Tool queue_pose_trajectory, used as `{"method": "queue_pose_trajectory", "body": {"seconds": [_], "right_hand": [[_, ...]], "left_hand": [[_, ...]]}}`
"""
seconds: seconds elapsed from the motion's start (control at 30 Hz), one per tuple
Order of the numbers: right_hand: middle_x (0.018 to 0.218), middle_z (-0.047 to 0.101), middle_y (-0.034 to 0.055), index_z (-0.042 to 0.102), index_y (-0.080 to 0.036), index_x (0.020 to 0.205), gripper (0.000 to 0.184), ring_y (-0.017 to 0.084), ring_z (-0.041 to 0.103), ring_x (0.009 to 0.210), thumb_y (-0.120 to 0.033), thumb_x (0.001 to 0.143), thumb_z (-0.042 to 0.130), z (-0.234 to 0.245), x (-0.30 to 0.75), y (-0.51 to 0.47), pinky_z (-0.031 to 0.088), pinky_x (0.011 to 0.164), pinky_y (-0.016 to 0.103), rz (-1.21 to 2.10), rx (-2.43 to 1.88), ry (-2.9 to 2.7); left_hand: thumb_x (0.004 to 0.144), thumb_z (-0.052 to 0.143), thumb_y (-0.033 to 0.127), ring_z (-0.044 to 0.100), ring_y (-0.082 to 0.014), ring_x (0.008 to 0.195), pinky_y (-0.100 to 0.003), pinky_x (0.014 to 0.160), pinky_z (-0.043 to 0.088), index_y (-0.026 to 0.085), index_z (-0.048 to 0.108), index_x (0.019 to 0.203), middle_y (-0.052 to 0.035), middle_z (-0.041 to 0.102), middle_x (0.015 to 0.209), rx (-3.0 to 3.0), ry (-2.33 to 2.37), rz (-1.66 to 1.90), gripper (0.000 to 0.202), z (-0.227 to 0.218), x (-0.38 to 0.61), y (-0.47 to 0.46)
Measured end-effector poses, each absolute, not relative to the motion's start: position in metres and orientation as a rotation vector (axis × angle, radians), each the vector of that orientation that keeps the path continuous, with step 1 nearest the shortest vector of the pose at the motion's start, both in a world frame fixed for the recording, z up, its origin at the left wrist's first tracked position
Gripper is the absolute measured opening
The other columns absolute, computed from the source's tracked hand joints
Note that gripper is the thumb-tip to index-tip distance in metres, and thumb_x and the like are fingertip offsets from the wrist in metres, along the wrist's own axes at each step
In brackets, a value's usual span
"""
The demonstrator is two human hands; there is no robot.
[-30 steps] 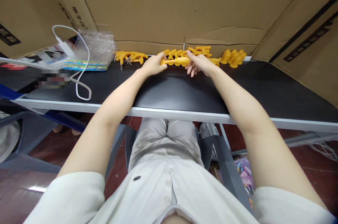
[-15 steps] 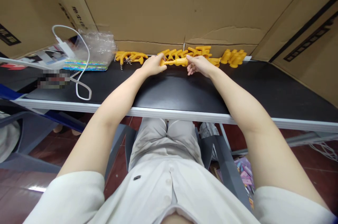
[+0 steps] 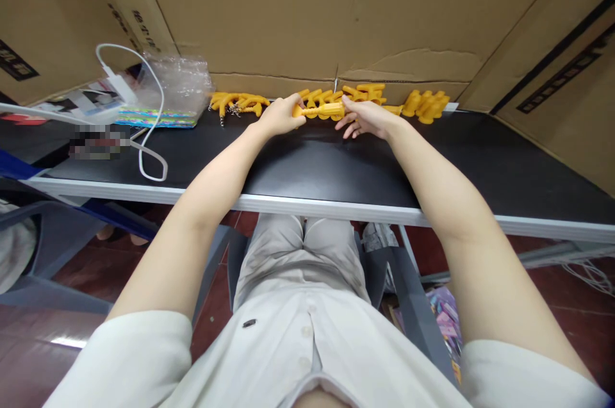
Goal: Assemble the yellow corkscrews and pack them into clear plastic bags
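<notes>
A yellow plastic corkscrew (image 3: 329, 111) with a ribbed barrel lies sideways between my hands, just above the black tabletop. My left hand (image 3: 283, 114) is closed round its handle end, which the fingers partly hide. At the ribbed end, the thumb and forefinger of my right hand (image 3: 364, 118) grip it while the other fingers spread downward. Behind my hands lie several yellow T-shaped pieces (image 3: 364, 91). Left of my left hand is a group of yellow handles with metal spirals (image 3: 235, 102). Several yellow bell-shaped pieces (image 3: 425, 106) stand beyond my right hand.
Cardboard panels (image 3: 288, 17) wall in the back and sides of the black table (image 3: 331, 168). On the left are clear plastic bags (image 3: 180, 84), colourful packets (image 3: 158, 118) and a looped white cable (image 3: 162, 97). A metal edge (image 3: 327, 206) runs along the front.
The fingers of my right hand have uncurled and spread apart at the ribbed end. My left hand keeps its hold in nearly the same place.
</notes>
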State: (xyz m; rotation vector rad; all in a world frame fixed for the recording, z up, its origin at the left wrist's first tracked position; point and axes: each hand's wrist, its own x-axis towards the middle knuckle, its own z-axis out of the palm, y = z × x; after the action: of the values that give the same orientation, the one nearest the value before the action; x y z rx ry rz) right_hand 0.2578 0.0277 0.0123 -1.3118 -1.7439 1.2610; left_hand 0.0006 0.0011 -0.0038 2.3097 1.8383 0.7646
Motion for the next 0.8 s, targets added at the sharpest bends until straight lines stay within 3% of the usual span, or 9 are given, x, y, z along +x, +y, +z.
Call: {"method": "queue_pose_trajectory", "body": {"seconds": [0.1,0.17,0.33,0.53,0.8], "right_hand": [[0.097,0.082,0.0084,0.072,-0.018,0.115,0.039,0.015,0.076,0.068,-0.044,0.096,0.093,0.015,0.262,0.023,0.061,0.064,0.025,1.306,-1.221,-1.753],[0.098,0.082,0.0089,0.072,-0.016,0.11,0.033,0.014,0.076,0.068,-0.035,0.095,0.095,0.014,0.263,0.023,0.059,0.062,0.022,1.313,-1.211,-1.748],[0.08,0.079,0.0092,0.071,-0.015,0.099,0.046,0.016,0.074,0.062,-0.057,0.096,0.091,0.009,0.258,0.026,0.059,0.061,0.024,1.292,-1.232,-1.755],[0.06,0.069,0.0072,0.074,-0.018,0.095,0.071,0.019,0.069,0.051,-0.088,0.098,0.065,0.005,0.252,0.029,0.057,0.054,0.027,1.267,-1.328,-1.73],[0.053,0.062,0.0046,0.079,-0.019,0.101,0.083,0.021,0.067,0.049,-0.099,0.092,0.059,0.003,0.25,0.031,0.057,0.051,0.03,1.238,-1.357,-1.725]], "left_hand": [[0.087,0.067,0.027,0.071,-0.038,0.117,-0.049,0.109,0.055,0.022,0.071,0.131,-0.0117,0.076,0.111,2.326,1.832,0.752,0.044,-0.004,0.0,0.002],[0.086,0.068,0.028,0.071,-0.0371,0.117,-0.048,0.109,0.055,0.023,0.071,0.13,-0.0108,0.076,0.11,2.345,1.821,0.747,0.044,-0.005,-0.001,0.004],[0.084,0.069,0.028,0.071,-0.0362,0.118,-0.047,0.111,0.054,0.025,0.072,0.127,-0.0086,0.075,0.106,2.36,1.787,0.764,0.044,-0.007,-0.005,0.006],[0.084,0.069,0.026,0.07,-0.0363,0.117,-0.048,0.111,0.053,0.025,0.072,0.13,-0.0089,0.075,0.105,2.36,1.787,0.768,0.045,-0.005,-0.002,0.002],[0.083,0.069,0.025,0.071,-0.0361,0.115,-0.05,0.111,0.053,0.025,0.072,0.128,-0.0086,0.075,0.105,2.346,1.771,0.794,0.045,-0.005,-0.002,0.002]]}}
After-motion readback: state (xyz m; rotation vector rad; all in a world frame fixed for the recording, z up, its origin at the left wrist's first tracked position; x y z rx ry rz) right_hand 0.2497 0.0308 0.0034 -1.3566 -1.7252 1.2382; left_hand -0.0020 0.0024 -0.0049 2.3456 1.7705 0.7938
